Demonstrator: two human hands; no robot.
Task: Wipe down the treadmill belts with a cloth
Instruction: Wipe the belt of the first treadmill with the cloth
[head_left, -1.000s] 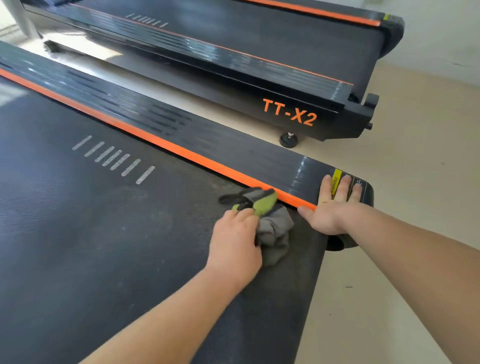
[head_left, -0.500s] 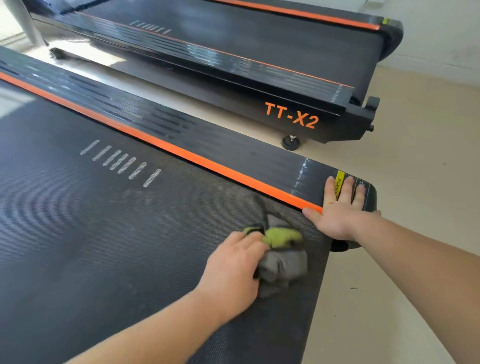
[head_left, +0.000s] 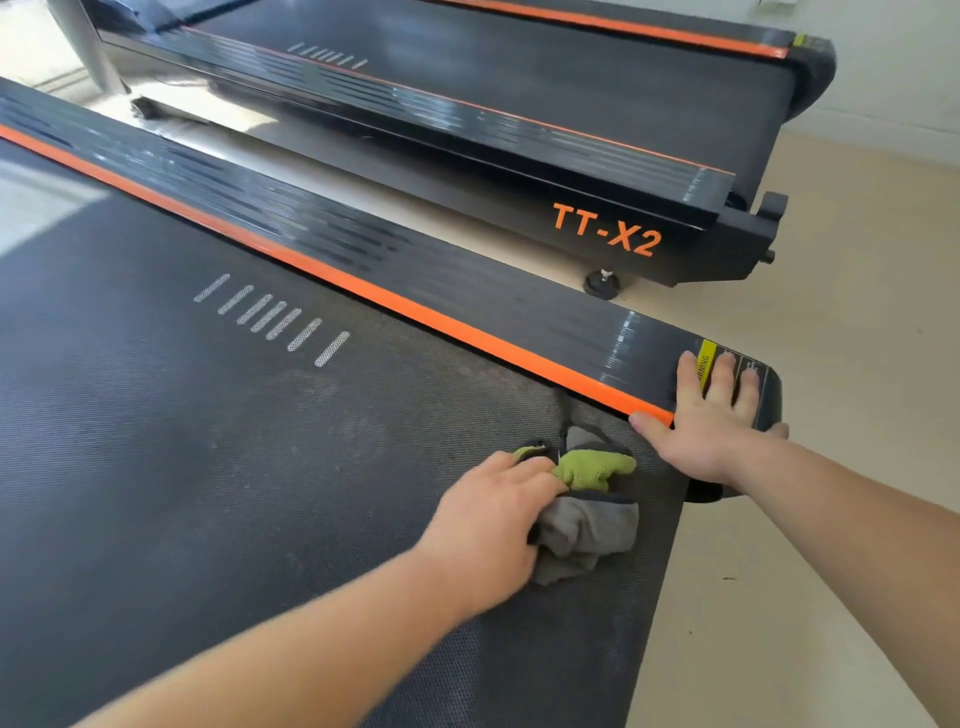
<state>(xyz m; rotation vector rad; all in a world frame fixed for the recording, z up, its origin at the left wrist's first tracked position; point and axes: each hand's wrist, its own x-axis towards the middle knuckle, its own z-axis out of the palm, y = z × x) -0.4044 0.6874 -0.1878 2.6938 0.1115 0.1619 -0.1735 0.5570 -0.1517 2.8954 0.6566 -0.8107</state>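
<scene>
Left hand: the left hand (head_left: 488, 525) lies knuckles up on the near belt, its fingers curled over the bunched cloth and gripping it.
Cloth: the cloth (head_left: 587, 525), grey with a lime-green part, is crumpled on the near belt (head_left: 208, 467) close to the belt's right end, just near of the orange stripe. A dark strand of it trails toward the stripe.
Right hand: the right hand (head_left: 711, 421) rests flat on the right end of the side rail (head_left: 467, 296), fingers straight and spread, holding nothing. The thumb points left along the orange stripe (head_left: 363, 291).
Warning label: a yellow warning label (head_left: 705, 358) shows between the right hand's fingers.
Belt surface: dark and textured, with pale dusty smears left of the cloth and a row of white dashes (head_left: 270, 317) farther left.
Second treadmill: the second treadmill (head_left: 519, 156) stands far of the first, lettered TT-X2 (head_left: 605, 234), on a levelling foot (head_left: 601, 283).
Floor: beige floor (head_left: 857, 312) lies to the right.
</scene>
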